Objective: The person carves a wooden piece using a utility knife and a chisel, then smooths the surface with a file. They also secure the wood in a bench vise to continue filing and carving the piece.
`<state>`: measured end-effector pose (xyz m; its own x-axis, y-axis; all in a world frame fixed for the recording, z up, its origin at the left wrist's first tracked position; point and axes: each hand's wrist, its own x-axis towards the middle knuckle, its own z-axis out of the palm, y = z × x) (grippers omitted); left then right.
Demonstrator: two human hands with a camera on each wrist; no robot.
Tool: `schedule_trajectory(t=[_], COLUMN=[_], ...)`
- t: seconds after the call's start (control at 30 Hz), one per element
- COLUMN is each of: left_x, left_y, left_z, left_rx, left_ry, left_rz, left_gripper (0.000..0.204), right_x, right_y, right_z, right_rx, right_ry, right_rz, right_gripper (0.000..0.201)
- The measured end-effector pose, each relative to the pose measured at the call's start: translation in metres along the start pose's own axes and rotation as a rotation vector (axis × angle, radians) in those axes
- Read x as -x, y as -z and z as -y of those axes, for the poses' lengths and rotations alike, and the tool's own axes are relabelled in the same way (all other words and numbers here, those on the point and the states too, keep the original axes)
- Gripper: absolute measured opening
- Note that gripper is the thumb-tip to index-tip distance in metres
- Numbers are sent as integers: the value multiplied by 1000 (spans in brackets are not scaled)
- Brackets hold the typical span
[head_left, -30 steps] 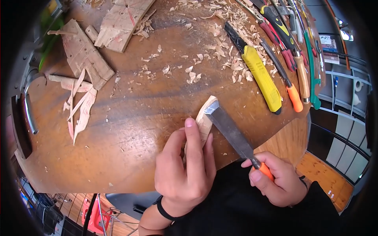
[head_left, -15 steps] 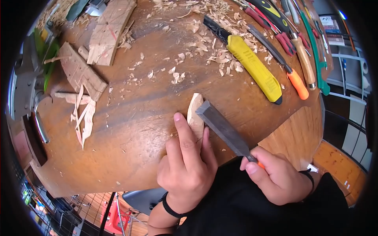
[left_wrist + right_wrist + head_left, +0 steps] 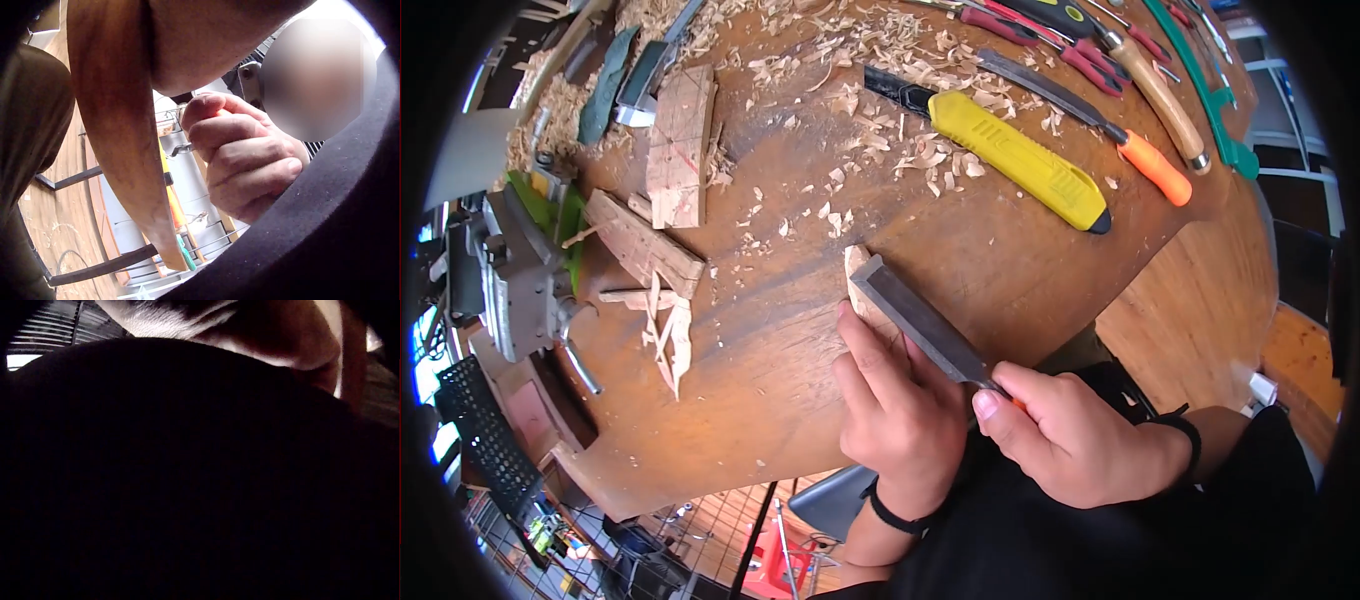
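In the head view my left hand [image 3: 903, 410] grips a small pale piece of wood [image 3: 859, 284] with a rounded end, close over the table's front part. My right hand [image 3: 1072, 437] holds a wide flat chisel [image 3: 925, 322] by its orange handle, mostly hidden in the fist. The blade slants up to the left and overlaps the wood near its far end. From the left wrist view, the curled fingers of the right hand [image 3: 240, 150] show past the table edge. Dark cloth fills most of the right wrist view.
A yellow utility knife [image 3: 1020, 160] and a second orange-handled tool [image 3: 1155, 168] lie at the right. Wood shavings [image 3: 830, 215] spread across the wooden table [image 3: 770, 400]. Thin offcuts [image 3: 675, 345] and marked boards [image 3: 682, 150] lie left, near a metal vise [image 3: 525, 270].
The head view has turned, so the table things shift across it. The chisel blade, beside the wood half a second ago, now overlaps it. Both hands keep their grip.
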<state>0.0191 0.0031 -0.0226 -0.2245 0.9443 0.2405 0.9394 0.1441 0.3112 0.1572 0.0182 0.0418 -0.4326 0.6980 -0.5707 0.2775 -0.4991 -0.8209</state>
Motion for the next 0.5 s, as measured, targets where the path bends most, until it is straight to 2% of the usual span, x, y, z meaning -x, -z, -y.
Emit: schedule_trajectory(t=[0.07,0.13,0.2,0.3,0.33,0.4,0.43,0.47,0.5], left_x=[2,5,3,1,0,-2,-3,-4,-4], left_y=[1,2,5,5,3,2,2,2,2], left_z=[-3,-6,-6,-5,-3,-1,-1,-1,-2], left_rx=[-21,64,75,177,138,102,100,99,114], left_ry=[6,129,127,140,101,83,58,32,40], left_rz=[-4,36,41,34,12,-13,-33,-53,-46], left_gripper=[49,49,50,47,48,49,49,49,48], right_x=[-3,-12,-15,-11,-8,1,7,10,12], right_y=[1,12,17,21,24,30,34,38,40], right_z=[2,11,18,19,19,21,18,11,6], right_rx=[-130,-599,-653,-315,-305,-55,88,210,249], right_ry=[-29,-341,-345,-157,-162,-37,-20,101,149], right_rz=[27,190,226,160,171,-37,-93,-129,-174], right_gripper=[26,33,36,32,32,30,33,36,38])
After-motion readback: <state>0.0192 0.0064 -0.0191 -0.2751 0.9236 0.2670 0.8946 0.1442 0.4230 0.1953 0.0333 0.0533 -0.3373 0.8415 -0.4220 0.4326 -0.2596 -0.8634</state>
